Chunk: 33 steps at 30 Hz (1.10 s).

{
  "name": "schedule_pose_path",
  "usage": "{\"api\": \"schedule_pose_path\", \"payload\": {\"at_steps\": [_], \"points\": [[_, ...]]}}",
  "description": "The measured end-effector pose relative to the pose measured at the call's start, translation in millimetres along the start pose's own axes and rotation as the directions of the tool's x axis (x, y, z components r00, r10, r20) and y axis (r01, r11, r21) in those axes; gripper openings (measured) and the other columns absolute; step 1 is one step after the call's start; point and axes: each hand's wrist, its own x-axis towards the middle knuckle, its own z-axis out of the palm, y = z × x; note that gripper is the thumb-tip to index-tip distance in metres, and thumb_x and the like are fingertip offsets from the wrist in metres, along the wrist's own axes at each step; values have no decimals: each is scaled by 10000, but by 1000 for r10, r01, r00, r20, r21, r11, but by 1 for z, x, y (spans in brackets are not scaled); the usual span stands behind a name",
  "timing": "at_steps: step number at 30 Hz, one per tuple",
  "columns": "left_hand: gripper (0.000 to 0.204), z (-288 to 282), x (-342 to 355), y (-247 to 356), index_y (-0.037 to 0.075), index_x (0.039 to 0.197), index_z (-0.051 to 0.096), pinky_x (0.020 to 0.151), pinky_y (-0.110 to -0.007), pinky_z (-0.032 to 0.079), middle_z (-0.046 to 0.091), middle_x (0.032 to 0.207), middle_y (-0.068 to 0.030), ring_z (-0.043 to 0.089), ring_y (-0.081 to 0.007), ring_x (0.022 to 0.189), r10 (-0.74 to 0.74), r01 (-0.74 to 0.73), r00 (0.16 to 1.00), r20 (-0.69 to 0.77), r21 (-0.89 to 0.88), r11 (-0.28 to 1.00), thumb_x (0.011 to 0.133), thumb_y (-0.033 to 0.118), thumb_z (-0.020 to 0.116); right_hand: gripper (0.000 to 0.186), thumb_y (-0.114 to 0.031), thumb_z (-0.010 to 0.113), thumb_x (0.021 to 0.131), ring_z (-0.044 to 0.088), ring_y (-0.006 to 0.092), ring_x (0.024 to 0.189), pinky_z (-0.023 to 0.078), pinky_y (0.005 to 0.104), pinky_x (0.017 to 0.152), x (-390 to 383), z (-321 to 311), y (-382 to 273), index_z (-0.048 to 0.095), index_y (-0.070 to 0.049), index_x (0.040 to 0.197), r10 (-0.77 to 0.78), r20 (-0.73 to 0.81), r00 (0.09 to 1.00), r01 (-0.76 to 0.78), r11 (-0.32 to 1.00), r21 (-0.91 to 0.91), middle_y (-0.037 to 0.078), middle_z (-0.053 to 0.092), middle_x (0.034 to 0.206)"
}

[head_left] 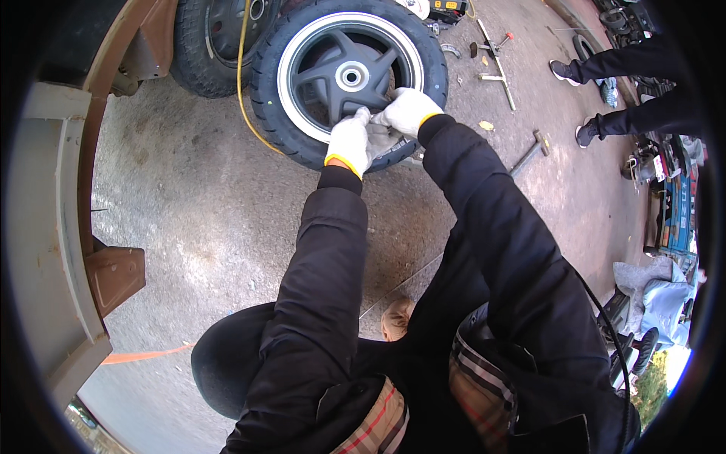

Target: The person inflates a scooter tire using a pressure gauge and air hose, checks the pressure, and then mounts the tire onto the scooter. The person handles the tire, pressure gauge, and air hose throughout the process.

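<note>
A motorcycle wheel (349,76) with a dark spoked rim and a black tyre (274,113) lies on its side on the ground before me. Both my hands wear white gloves with yellow cuffs and meet at the near edge of the rim. My left hand (353,141) is closed, its fingertips pinched together over the rim's inner side. Close against it on the right, my right hand (408,112) is also closed, fingers bent toward the same spot. Whatever lies between the fingers is too small or too hidden to make out.
Another wheel (227,45) stands behind at the left, with a yellow hose (240,72) running between. A hammer (531,153) and a metal bar tool (495,64) lie on the right. Beyond them, a person's dark-trousered legs (631,64) show. A metal frame (57,219) edges the left.
</note>
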Motion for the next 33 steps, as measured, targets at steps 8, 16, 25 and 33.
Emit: {"api": "schedule_pose_path", "payload": {"at_steps": [8,16,25,33], "points": [[394,-3,0,2,-78,1406,543,1150,-699,548,673,1352,-323,704,-477,1255,45,-41,998,-36,106,994,1212,259,478,498,-460,790,933,749,424,1208,581,462,1045,2,-4,-4,840,-14,1151,-56,74,996,66,988,-141,256,798,1220],[558,-2,-38,-7,-101,1341,600,931,-553,651,719,1013,-192,736,-321,908,304,-234,934,-189,322,918,1182,429,522,512,-488,822,930,753,420,1198,576,458,1040,5,-10,-3,850,-24,1145,-81,125,989,97,986,-132,264,800,1201],[357,-101,-70,-132,52,1137,715,674,-399,611,686,791,-77,666,-226,647,66,88,930,-363,391,916,1086,406,711,550,-513,842,931,759,424,1165,587,441,1007,8,-7,-1,847,-6,1143,-80,119,990,95,988,-124,264,803,1166],[671,-98,63,-203,127,1416,644,874,-410,508,622,1244,-85,606,-210,1103,-212,244,943,-256,104,964,948,550,876,549,-501,860,897,769,413,1158,597,434,1021,4,-5,-3,850,-2,1125,-74,59,996,81,989,-124,251,814,1157]]}}
